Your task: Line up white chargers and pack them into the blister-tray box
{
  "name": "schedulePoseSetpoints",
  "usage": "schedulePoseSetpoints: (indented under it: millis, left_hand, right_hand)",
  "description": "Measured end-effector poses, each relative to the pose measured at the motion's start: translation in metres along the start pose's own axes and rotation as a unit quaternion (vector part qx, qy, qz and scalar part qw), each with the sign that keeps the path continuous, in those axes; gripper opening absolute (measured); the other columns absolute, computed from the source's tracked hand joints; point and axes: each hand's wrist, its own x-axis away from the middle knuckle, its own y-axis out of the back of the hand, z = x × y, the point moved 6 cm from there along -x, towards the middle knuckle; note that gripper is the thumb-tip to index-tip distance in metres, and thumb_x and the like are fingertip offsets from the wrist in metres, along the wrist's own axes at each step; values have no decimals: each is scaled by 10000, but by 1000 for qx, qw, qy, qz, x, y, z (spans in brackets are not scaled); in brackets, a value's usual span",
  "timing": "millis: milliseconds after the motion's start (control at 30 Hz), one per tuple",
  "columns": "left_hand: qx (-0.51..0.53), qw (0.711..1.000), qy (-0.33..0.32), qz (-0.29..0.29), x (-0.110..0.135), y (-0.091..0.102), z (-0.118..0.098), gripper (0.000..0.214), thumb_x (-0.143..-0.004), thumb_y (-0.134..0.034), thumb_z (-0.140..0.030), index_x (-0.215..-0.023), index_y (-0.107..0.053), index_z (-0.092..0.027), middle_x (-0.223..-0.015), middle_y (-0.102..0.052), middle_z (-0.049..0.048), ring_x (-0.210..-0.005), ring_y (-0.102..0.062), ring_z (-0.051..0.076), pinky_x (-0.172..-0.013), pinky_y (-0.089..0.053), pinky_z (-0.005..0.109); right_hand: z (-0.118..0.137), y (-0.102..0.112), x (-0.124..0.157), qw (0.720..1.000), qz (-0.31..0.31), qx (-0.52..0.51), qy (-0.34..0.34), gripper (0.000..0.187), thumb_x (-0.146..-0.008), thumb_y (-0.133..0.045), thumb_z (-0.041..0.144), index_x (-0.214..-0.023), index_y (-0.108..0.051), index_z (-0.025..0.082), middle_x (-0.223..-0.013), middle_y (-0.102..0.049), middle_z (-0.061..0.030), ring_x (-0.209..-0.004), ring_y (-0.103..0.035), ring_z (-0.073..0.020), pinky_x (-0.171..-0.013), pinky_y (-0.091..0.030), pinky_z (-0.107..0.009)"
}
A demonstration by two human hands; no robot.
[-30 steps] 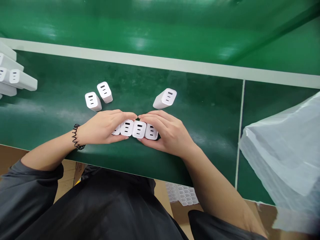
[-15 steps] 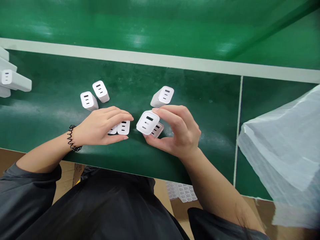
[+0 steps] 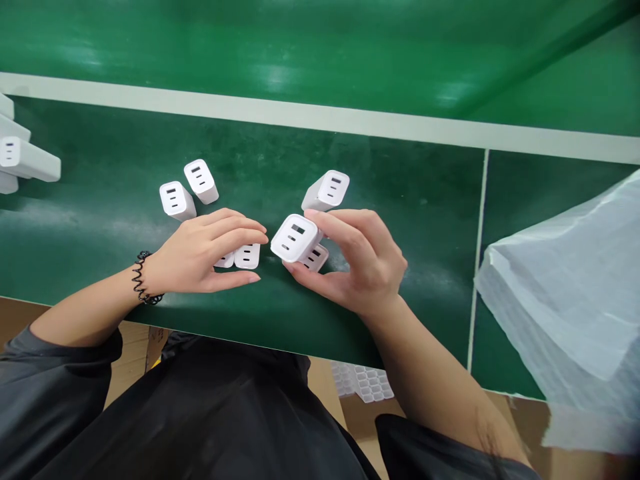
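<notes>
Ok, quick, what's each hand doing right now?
Left hand: closed over a pair of chargers on the green surface.
Right hand: closed, holding a raised charger by its sides.

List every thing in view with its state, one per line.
right hand, gripping lifted charger, raised off the table
left hand, closed over two chargers on the table
back pair of chargers, standing upright, untouched
tilted charger, not held
side stack, lying flat at left edge

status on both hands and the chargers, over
Right hand pinching one white charger above a second charger. Left hand clasping two chargers on green table. Loose chargers beyond, none between hands.
</notes>
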Motion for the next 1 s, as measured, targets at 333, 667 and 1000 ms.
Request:
schedulePoseSetpoints:
  millis: [333,667,1000]
  left_hand:
    - [13,1000,-5,-26,0,4,-2,388,-890,-689,-426,-1173,-583,-184,-1127,-716,99,-1018,-673,223,-887,-573,366]
    - [35,998,-24,-39,0,6,-4,415,-895,-687,-411,-1243,-579,-214,-1140,-713,87,-1021,-680,214,-892,-579,362]
    - [34,999,-18,-33,1,5,-4,402,-904,-675,-404,-1247,-583,-217,-1141,-712,86,-1022,-677,215,-889,-581,366]
  right_hand:
    - [-2,-3,-3,992,26,-109,-50,423,-836,-696,298,-1222,-524,294,-951,-715,-29,-764,-684,-210,-647,-570,-356]
    - [-4,-8,-1,980,61,-172,-79,396,-809,-687,272,-1180,-548,273,-1003,-731,-25,-827,-714,-195,-685,-574,-304]
    - [-2,-8,-3,985,38,-163,-51,435,-820,-682,245,-1218,-517,304,-993,-712,-39,-854,-690,-238,-725,-569,-411]
